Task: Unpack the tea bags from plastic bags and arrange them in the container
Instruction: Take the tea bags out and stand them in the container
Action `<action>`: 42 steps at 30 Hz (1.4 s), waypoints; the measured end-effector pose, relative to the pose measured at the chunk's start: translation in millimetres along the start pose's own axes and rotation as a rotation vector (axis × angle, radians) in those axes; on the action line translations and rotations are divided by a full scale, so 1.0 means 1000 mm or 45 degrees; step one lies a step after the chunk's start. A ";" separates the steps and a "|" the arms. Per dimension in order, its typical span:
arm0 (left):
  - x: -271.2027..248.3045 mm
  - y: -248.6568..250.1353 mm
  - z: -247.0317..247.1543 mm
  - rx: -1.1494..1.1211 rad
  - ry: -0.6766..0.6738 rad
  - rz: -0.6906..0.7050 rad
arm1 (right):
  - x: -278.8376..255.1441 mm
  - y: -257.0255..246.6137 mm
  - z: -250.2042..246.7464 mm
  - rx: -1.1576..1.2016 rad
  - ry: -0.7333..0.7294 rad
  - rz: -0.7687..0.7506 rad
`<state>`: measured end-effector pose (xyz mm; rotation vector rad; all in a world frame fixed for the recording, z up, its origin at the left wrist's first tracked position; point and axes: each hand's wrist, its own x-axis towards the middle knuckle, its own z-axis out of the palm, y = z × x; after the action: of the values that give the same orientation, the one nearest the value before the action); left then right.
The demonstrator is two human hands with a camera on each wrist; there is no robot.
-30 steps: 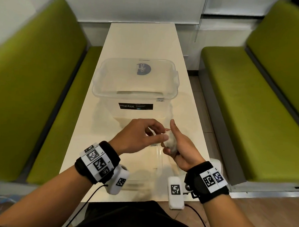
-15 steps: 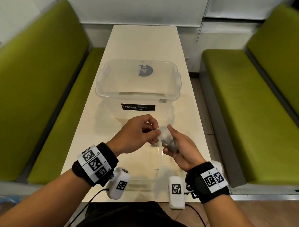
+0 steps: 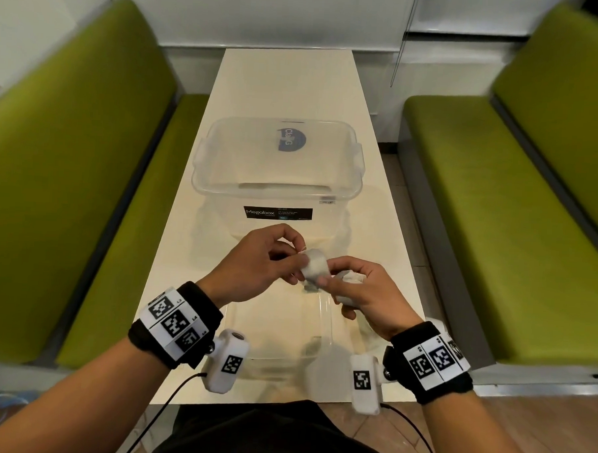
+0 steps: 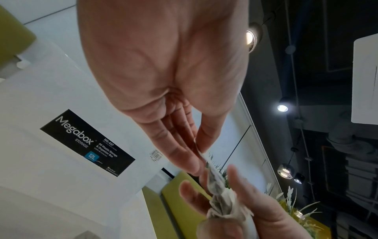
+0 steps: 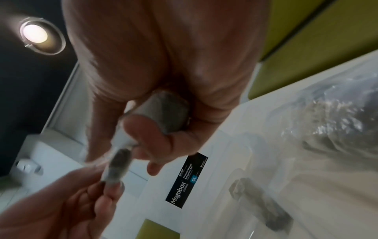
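My left hand [image 3: 299,262] pinches the top edge of a white tea bag [image 3: 315,269] that stands between both hands, just in front of the clear Megabox container [image 3: 278,191]. My right hand [image 3: 326,279] grips a small bundle of tea bags [image 3: 352,278] and also pinches the lower end of that same bag. In the left wrist view my fingers [image 4: 184,155] pinch the tea bag [image 4: 214,177] above the bundle [image 4: 225,203]. In the right wrist view one tea bag [image 5: 169,111] is tucked in the right palm, and another [image 5: 119,166] is blurred between the two hands.
A clear lid [image 3: 276,331] lies flat on the cream table [image 3: 286,88] under my hands. A crinkled plastic bag [image 5: 337,122] holding more tea bags lies to the right of the container. Green benches [image 3: 497,207] flank the narrow table on both sides.
My left hand has closed onto one tea bag in the right hand's bundle and drawn it out to the left. Both hands have shifted a little away from me.
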<state>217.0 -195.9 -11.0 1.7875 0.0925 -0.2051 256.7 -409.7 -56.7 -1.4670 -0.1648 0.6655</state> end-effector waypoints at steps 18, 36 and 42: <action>0.012 0.009 -0.013 1.027 0.037 0.286 | 0.008 0.021 0.000 -0.214 0.203 -0.029; 0.080 -0.075 0.036 1.573 -0.267 0.114 | -0.009 0.035 -0.041 0.162 0.148 0.332; 0.089 -0.086 0.042 1.579 -0.290 0.099 | -0.010 0.032 -0.042 0.271 0.101 0.349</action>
<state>285.6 -221.5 -119.3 2.9692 -0.3445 -0.4714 258.9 -451.9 -89.3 -1.3189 0.1678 0.8184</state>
